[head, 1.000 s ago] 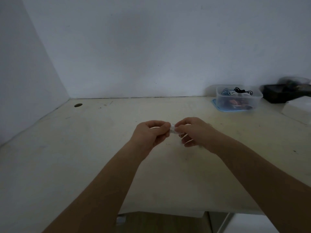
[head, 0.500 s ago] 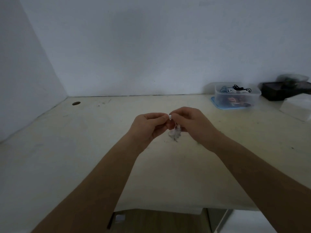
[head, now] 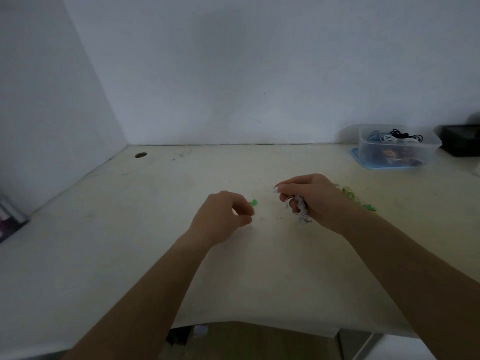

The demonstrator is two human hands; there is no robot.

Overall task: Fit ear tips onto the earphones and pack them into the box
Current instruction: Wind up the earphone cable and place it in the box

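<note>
The earphones (head: 301, 211) were bunched in the right hand (head: 314, 198), whose fingers curled round the cord and pinched one bud (head: 275, 189) so that it pointed left. A green tip (head: 253, 203) lay on the table (head: 130, 229) between the hands, just beside the left hand (head: 223, 216). That hand's fingers were curled; whether they pinched anything, I couldn't tell. More green bits (head: 349, 194) lay behind the right hand.

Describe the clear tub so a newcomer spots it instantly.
Follow the desk to its back right edge by the wall. The clear tub sits there on a blue lid, coiled cables inside; the box right of it is black and opaque.
</note>
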